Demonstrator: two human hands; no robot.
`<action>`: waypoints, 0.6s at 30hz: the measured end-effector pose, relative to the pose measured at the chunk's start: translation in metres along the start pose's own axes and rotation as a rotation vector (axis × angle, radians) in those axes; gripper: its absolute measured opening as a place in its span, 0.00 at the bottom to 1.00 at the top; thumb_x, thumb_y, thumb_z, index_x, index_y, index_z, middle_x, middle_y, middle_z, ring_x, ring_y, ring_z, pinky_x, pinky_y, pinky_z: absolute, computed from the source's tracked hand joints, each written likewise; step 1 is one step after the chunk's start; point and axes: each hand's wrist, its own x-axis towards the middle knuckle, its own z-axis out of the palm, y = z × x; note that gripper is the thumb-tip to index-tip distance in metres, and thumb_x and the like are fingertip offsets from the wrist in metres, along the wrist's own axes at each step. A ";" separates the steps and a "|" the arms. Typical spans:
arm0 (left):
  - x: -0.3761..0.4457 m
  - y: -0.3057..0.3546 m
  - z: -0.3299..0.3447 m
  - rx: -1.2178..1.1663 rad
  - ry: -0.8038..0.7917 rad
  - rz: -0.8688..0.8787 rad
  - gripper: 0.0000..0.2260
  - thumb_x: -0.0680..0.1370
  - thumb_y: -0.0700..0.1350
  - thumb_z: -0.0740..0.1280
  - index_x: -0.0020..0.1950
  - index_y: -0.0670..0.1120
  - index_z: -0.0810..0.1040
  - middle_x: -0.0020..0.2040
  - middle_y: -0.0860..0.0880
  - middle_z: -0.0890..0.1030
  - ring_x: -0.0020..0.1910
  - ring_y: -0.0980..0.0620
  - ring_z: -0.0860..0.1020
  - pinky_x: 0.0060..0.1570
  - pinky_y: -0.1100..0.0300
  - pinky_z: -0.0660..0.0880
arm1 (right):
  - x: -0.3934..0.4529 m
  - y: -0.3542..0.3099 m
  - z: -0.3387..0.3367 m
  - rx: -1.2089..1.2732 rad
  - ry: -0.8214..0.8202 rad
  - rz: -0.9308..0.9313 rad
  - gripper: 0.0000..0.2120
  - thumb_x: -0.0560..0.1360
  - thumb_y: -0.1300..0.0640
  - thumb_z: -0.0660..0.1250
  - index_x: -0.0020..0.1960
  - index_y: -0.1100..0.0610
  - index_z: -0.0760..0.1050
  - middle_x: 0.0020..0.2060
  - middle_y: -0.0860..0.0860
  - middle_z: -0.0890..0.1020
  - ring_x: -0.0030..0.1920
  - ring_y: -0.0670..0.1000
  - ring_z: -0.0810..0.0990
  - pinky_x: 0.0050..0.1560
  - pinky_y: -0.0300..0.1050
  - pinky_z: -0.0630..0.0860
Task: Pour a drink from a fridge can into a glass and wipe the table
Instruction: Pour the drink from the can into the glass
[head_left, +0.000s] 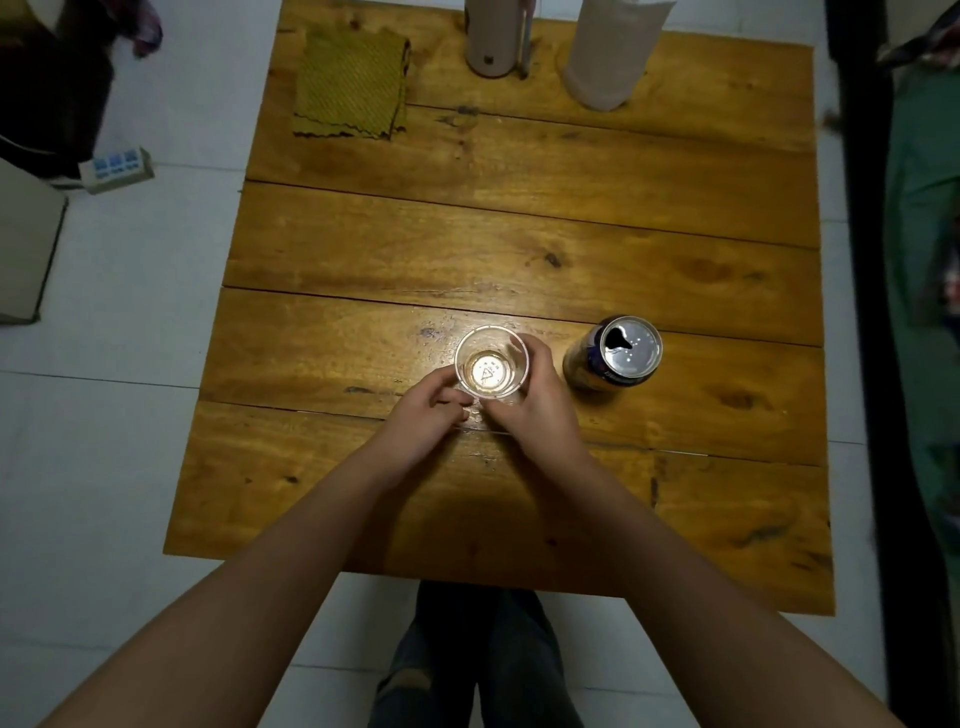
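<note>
One glass (491, 366), held by right hand (535, 410)'s grip; left hand (423, 415) loosely curled; one can (613, 353).

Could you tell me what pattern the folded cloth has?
Head view: the folded olive-green cloth has a diagonal woven pattern.

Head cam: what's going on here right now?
A person stands at a wooden table with both hands round a clear plastic cup: the right hand grips its side, the left hand touches its base. The cup looks nearly empty. An opened drink can stands upright beside it, untouched. A folded green cloth lies at the far left corner.
</note>
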 end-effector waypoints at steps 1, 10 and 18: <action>-0.001 0.001 0.000 0.008 0.001 0.005 0.18 0.75 0.31 0.60 0.60 0.50 0.70 0.51 0.44 0.79 0.53 0.46 0.76 0.61 0.51 0.70 | -0.001 0.000 -0.001 0.000 -0.012 0.004 0.37 0.67 0.60 0.73 0.70 0.58 0.59 0.65 0.53 0.72 0.64 0.48 0.70 0.60 0.35 0.65; -0.019 0.003 0.001 0.459 0.105 0.180 0.24 0.75 0.38 0.65 0.71 0.44 0.64 0.66 0.44 0.70 0.64 0.48 0.69 0.62 0.59 0.64 | -0.049 0.004 -0.041 -0.238 -0.031 0.001 0.29 0.73 0.57 0.68 0.71 0.57 0.60 0.68 0.52 0.68 0.68 0.49 0.66 0.63 0.35 0.58; -0.014 -0.015 0.008 0.685 0.301 0.312 0.34 0.72 0.48 0.70 0.73 0.44 0.59 0.70 0.45 0.66 0.69 0.47 0.62 0.66 0.55 0.61 | -0.073 0.034 -0.074 -0.259 0.268 0.099 0.24 0.72 0.56 0.70 0.64 0.60 0.67 0.59 0.54 0.73 0.62 0.52 0.69 0.61 0.42 0.66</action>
